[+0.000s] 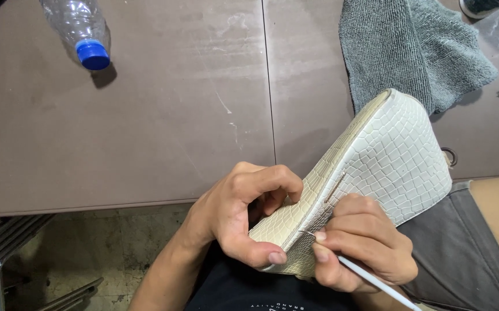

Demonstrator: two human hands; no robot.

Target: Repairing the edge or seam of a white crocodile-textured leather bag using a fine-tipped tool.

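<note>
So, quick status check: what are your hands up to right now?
Left hand gripping white wedge shoe at the sole edge. Right hand pinching thin white tool, tip at the seam. Nothing blocking.

1. The plastic bottle is cut off by the top edge; only its lower body and blue cap show.
2. The grey towel runs out of the top edge.
3. The dark shoe at the top right corner shows only a sliver.
4. The white tool in the right hand leaves the bottom edge; its tip is too thin to make out.
5. The left hand hides the front of the white wedge shoe.
</note>
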